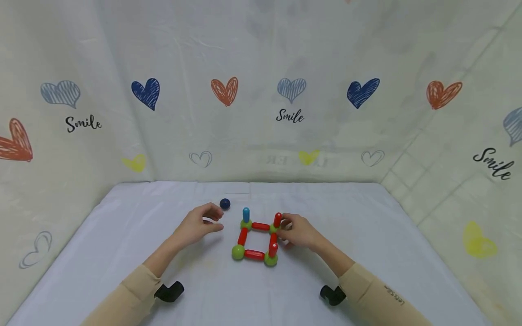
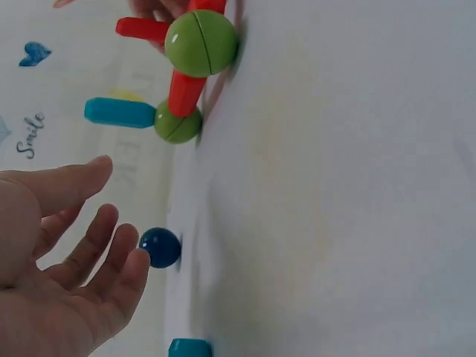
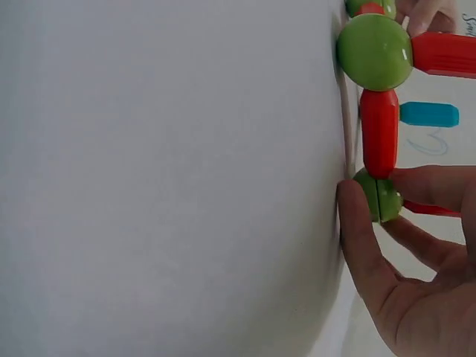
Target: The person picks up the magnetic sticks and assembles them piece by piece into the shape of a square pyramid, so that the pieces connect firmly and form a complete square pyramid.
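Note:
A square frame of red rods and green balls lies on the table. A blue rod stands upright from its far left ball. Red rods rise from both right-hand balls, among them the far right rod. My right hand pinches the far right green ball between thumb and fingers. To the left of the frame, my left hand hovers with loosely bent fingers and nothing in it. Just beyond its fingertips sits a dark blue ball.
A white cloth covers the table, with a heart-printed curtain behind it. Another blue rod shows at the bottom edge of the left wrist view. Black wrist mounts hang under both sleeves.

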{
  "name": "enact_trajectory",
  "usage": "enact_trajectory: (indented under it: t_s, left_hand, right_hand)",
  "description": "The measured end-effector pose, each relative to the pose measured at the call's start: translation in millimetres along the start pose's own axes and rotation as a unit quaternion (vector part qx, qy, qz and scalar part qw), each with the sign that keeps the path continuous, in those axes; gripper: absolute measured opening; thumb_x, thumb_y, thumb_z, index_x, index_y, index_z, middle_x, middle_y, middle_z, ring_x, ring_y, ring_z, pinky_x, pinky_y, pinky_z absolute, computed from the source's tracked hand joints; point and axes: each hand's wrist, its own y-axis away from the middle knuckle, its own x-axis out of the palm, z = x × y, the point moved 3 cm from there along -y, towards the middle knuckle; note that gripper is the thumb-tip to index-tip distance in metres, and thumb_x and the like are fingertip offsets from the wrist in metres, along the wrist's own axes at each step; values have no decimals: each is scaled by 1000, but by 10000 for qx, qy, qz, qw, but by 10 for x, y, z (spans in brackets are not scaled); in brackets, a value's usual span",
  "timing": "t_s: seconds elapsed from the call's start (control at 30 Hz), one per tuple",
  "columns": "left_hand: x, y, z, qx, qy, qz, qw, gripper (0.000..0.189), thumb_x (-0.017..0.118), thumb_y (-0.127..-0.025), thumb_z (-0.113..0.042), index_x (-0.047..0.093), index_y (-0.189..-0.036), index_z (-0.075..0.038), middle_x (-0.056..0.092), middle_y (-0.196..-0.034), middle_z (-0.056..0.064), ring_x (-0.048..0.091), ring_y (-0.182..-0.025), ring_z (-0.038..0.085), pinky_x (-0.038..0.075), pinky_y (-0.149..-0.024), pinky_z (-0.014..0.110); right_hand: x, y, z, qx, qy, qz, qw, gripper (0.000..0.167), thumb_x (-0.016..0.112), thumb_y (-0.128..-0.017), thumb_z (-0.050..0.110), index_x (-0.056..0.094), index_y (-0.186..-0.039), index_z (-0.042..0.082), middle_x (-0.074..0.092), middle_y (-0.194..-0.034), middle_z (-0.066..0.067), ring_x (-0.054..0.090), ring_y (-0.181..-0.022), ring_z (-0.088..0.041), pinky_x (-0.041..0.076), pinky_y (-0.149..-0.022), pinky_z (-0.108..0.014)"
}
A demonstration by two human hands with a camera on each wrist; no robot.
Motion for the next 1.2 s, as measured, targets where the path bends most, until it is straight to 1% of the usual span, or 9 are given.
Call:
enact_trajectory:
  t_s: [0.07, 0.17, 0.4, 0.6, 0.67, 0.8, 0.87, 1.0, 1.2]
  left_hand:
    - [-58, 29, 32, -18, -91, 62, 9999, 32, 79, -91, -7, 64, -119, -2, 66, -118, 15, 62, -111, 31, 53, -98, 46]
    - [-149, 70, 80, -59, -227, 176, 9996, 32, 78, -91, -8, 65, -119, -2, 66, -119, 14, 60, -114, 34, 51, -99, 47]
    - [-359, 158, 228, -94, -493, 387, 9980, 31, 80, -89, -11, 69, -117, -2, 68, -117, 12, 60, -110, 35, 49, -98, 50]
    - [-502, 233, 341, -379, -672, 386, 9963, 31, 82, -88, -12, 71, -114, -3, 68, -114, 9, 60, -108, 32, 49, -92, 44]
    - [-534, 256, 353, -434, -705, 455, 9955, 31, 83, -87, -12, 71, -114, -2, 68, -113, 9, 60, -106, 31, 49, -90, 41]
    - [-576, 307, 347, -364, -705, 664, 9946, 31, 83, -85, -11, 71, -112, 1, 69, -108, 9, 60, -100, 28, 49, -86, 36]
    - [-593, 331, 340, -326, -649, 807, 9941, 32, 83, -86, -11, 71, -112, 2, 69, -106, 8, 60, -98, 27, 50, -85, 35]
    - [-609, 366, 347, -399, -569, 1011, 9924, 35, 84, -85, -11, 70, -114, 3, 69, -105, 5, 61, -96, 24, 51, -84, 34]
    - [-628, 393, 392, -413, -677, 1023, 9916, 36, 85, -83, -8, 71, -114, 3, 69, -103, 5, 60, -91, 22, 51, -79, 32]
  right_hand:
    - [-3, -3, 7, -58, -30, 54, 10000, 37, 73, -93, 8, 64, -129, 6, 63, -113, -10, 67, -84, -22, 61, -66, -36]
    - [-12, -4, 12, -131, -35, 122, 9998, 38, 72, -94, 7, 66, -132, 7, 64, -114, -9, 66, -85, -23, 61, -67, -36]
    - [-24, -11, -10, -106, 145, 68, 9998, 33, 73, -94, 7, 69, -126, 7, 65, -110, -7, 65, -85, -21, 60, -67, -35]
    - [-27, 24, -5, -138, 196, 51, 9997, 31, 75, -92, 7, 70, -122, 6, 66, -107, -7, 64, -83, -20, 60, -66, -36]
    - [-32, 39, -1, -137, 218, 52, 9997, 31, 76, -91, 7, 70, -121, 6, 66, -106, -7, 64, -83, -20, 60, -66, -35]
    - [-35, 69, -13, -98, 269, 27, 9996, 31, 77, -91, 10, 68, -120, 6, 65, -106, -6, 63, -82, -21, 59, -66, -35]
    - [-34, 87, -17, -83, 289, 7, 9995, 31, 79, -89, 11, 68, -119, 7, 65, -106, -6, 63, -82, -21, 59, -66, -34]
    - [-21, 120, -34, -39, 317, -3, 9995, 30, 81, -88, 13, 67, -113, 10, 64, -104, -5, 63, -82, -21, 59, -65, -34]
    - [-11, 172, -59, -275, 240, 298, 9989, 26, 82, -88, 17, 64, -105, 10, 63, -95, -5, 62, -77, -21, 58, -63, -36]
